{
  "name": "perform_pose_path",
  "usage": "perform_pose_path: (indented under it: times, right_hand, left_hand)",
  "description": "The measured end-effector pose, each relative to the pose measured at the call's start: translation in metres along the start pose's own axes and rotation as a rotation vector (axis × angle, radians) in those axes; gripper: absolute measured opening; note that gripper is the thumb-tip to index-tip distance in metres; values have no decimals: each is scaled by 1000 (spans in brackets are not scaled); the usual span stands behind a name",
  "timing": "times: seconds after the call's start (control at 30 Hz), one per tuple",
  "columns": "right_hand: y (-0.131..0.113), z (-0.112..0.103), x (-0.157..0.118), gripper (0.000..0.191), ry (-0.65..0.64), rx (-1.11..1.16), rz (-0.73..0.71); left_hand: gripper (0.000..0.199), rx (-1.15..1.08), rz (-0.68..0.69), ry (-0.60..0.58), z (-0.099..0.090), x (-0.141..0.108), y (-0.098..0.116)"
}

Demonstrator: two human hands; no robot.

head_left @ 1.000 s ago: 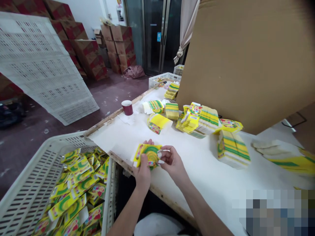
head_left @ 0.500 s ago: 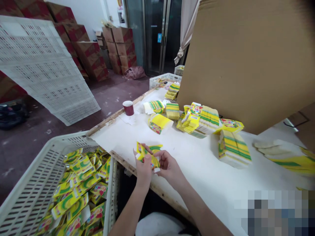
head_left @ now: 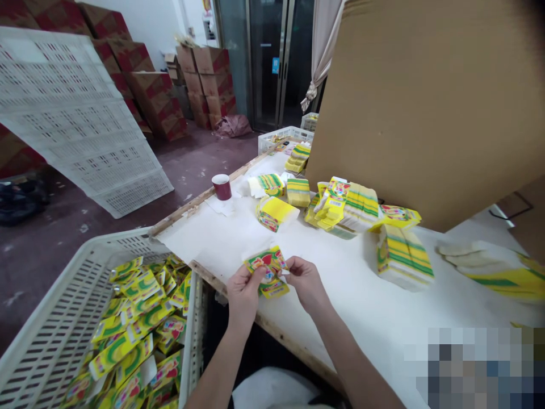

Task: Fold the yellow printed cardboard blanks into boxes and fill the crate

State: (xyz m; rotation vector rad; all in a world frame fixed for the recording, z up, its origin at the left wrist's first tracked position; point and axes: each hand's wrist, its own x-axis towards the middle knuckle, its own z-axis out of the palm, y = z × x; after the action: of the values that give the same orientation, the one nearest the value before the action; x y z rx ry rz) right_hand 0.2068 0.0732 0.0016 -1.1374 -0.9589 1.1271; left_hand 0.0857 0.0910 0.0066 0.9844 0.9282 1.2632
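Note:
Between my two hands is a small yellow and green printed carton [head_left: 275, 288], held over the near edge of the white-topped table [head_left: 204, 238]. My left hand [head_left: 243, 288] grips its left side, with the thumb pressed on the printed face. At the right edge, the fingertips of my right hand [head_left: 305, 279] pinch the carton's corner or flap; exactly which is hidden. To the left, a white plastic crate [head_left: 91, 267] holds many similar cartons [head_left: 147, 318], piled loosely. Stacks of flat cartons [head_left: 404, 258] lie farther along the table.
A maroon mug [head_left: 222, 187] stands near the table's left edge. A large cardboard sheet [head_left: 426, 113] rises behind the carton stacks. On the left are an upright white perforated panel [head_left: 85, 119] and stacked brown boxes [head_left: 210, 79]. The lower right corner is pixelated.
The carton has turned so its printed face with red pictures now shows, and it looks flatter. My left hand has rotated, and my right hand has shifted slightly up and right.

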Motion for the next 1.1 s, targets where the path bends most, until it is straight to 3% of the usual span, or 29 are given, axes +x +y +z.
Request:
perform_pose_path:
  times: [0.1, 0.2, 0.23, 0.3, 0.37, 0.43, 0.53, 0.63, 0.73, 0.83, 0.93, 1.03, 1.1]
  right_hand:
    - [-7, -11, 3, 5, 41, -91, -88]
    - [-20, -19, -1, 15, 98, -412, -420]
    - [-24, -19, -3, 20, 76, -565, -576]
    - [-28, -17, -7, 26, -54, -816, -851]
    - [-25, -14, -11, 30, -170, -874, -945]
    - [-19, -12, -14, 38, -107, -792, -849]
    - [-9, -10, -16, 73, 27, -424, -479]
    - [-5, -5, -17, 71, -124, -73, -90]
    - [-4, 5, -20, 60, -239, 94, 153]
    - [-5, 10, -22, 58, -301, 190, 189]
    - [-6, 8, -24, 55, -351, 22, 42]
    - [-7, 2, -22, 56, -313, -240, -111]
    - [-7, -2, -20, 53, -181, -300, -132]
  left_hand:
    - [34, 26, -17, -50, -14, 0, 12]
    - [55, 248, 209, -154, -29, -1, 42]
    - [65, 384, 282, -196, -32, -1, 52]
    - [88, 703, 303, -297, -35, -3, 66]
    - [93, 916, 217, -407, -31, -4, 69]
    - [80, 962, 151, -462, -25, -6, 62]
    - [67, 920, 166, -419, -17, -11, 44]
    - [63, 926, 267, -427, -12, -17, 30]
    - [46, 973, 298, -467, -10, -20, 25]
    - [33, 986, 228, -478, -11, -18, 24]
    - [33, 959, 206, -494, -12, -16, 22]
    - [52, 970, 338, -436, -14, -15, 17]
    - [63, 1060, 435, -343, -15, -16, 17]
